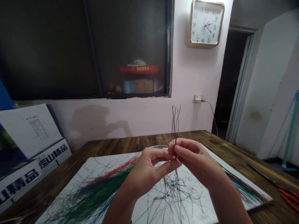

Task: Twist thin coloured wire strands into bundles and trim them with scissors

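both hands (149, 168) pinch thin purple wires (175, 136); upper ends splayed.

1. Dark brown plank tabletop (130, 140): wood, visibly grained, with a slight sheen
2. White flat rectangular board (145, 214): smooth, faintly glossy
3. Thin dark-purple upright strands (175, 135): wire-like, smooth
4. Long green, red and blue strand bundle (100, 193): fine, wire-like
5. Square white-faced wall clock (206, 23): pale-gold rim (204, 44) shiny, metallic-looking
6. White blue-lettered box (39, 130): smooth, cardboard-looking
7. Red tool handles (285, 196): plastic-looking
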`<state>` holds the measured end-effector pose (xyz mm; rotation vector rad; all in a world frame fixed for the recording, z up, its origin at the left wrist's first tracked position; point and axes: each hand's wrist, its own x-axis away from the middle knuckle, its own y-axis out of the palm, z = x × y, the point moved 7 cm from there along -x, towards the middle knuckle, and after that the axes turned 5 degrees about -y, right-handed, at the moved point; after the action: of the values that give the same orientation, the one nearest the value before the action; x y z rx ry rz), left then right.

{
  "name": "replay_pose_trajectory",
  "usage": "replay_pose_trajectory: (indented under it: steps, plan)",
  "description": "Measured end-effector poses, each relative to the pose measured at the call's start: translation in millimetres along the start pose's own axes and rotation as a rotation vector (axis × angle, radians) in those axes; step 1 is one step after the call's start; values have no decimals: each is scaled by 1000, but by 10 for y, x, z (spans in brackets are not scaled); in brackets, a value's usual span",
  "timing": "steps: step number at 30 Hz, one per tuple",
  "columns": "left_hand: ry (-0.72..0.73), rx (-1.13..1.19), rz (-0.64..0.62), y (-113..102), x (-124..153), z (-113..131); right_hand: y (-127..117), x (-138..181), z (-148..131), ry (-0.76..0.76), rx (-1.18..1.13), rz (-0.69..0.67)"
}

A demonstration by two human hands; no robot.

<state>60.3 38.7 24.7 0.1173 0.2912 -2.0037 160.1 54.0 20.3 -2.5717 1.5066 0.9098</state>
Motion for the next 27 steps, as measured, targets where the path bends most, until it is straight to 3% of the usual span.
replay_pose_trajectory:
  steps: [6, 9, 16, 21, 24, 27]
  plan:
    - [36, 21, 31, -31, 14, 46, -72, 2, -28, -32, 41, 81]
    - [105, 45, 115, -83, 21, 108, -125, -17, -75, -101, 120, 118]
    - [169, 217, 339, -229, -11, 79, -68, -47, -7, -41, 125, -19]
    - [155, 208, 468, -320, -35, 17, 16, -37, -3, -22, 176, -160]
    - [81, 28, 430, -304, -57, -3, -180, -54, -73, -49, 398, -72]
    - [-2, -225, 357, -301, -73, -66, -650, -52, -175, -43, 714, 95]
